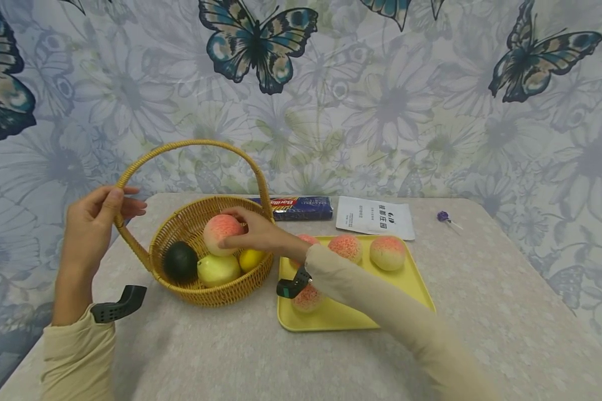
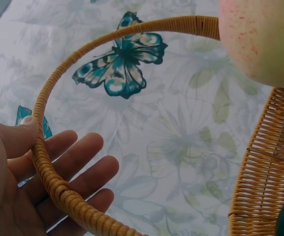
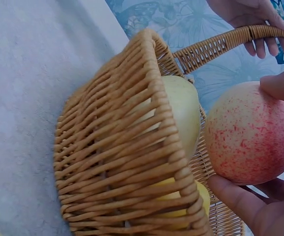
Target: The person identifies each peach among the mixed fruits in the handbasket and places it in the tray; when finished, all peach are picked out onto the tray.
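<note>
My right hand (image 1: 251, 229) holds a pink-and-cream peach (image 1: 221, 231) above the inside of a wicker basket (image 1: 215, 296); the right wrist view shows thumb and fingers around the peach (image 3: 252, 132). With my left hand (image 1: 92, 223) I hold the basket's arched handle (image 1: 195, 143) at its left side. The left wrist view shows the thumb against the handle (image 2: 46, 167), the other fingers extended behind it. In the basket lie a dark green avocado-shaped fruit (image 1: 180, 262), a pale green pear-like fruit (image 1: 218, 270) and a yellow fruit (image 1: 251, 259), partly hidden.
Right of the basket a yellow tray (image 1: 411, 278) bears several peaches (image 1: 387, 253), with my right forearm crossing over it. Behind stand a blue Barilla box (image 1: 303, 209) and a white packet (image 1: 375, 216). A small purple-headed item (image 1: 443, 216) lies at the far right.
</note>
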`<state>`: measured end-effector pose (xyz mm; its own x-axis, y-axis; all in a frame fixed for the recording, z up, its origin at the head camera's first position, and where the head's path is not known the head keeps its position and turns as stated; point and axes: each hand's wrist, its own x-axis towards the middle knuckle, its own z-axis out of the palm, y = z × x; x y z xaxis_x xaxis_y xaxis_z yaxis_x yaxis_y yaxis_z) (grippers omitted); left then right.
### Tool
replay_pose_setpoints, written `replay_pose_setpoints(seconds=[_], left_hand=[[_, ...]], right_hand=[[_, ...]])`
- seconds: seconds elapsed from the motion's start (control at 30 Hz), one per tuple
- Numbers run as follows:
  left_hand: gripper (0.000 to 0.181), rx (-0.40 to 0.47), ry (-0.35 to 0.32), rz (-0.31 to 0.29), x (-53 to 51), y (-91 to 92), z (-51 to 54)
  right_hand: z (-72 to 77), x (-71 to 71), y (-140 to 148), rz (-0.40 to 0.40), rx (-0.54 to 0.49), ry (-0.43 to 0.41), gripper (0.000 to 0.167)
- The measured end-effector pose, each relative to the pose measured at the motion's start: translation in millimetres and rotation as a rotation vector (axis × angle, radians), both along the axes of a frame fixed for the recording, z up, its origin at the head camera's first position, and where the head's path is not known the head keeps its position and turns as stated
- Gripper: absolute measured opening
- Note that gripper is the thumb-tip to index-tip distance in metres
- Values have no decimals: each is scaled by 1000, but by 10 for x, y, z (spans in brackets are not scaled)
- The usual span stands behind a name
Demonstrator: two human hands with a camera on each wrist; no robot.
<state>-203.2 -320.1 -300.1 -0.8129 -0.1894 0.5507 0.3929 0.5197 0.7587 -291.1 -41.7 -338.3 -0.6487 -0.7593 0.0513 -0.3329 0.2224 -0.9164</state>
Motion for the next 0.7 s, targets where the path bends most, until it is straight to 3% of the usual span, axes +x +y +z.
replay_pose_setpoints(seconds=[0.2, 0.53, 0.7], left_hand=[[33, -1, -7, 7, 6, -5, 3], [33, 2, 9, 7, 41, 22, -31], [31, 14, 7, -1, 47, 25, -35]], right_hand=[[-6, 40, 90, 3, -53, -32, 66], [-70, 117, 263, -32, -26, 6, 64], [-104, 162, 342, -29, -35, -39, 63]])
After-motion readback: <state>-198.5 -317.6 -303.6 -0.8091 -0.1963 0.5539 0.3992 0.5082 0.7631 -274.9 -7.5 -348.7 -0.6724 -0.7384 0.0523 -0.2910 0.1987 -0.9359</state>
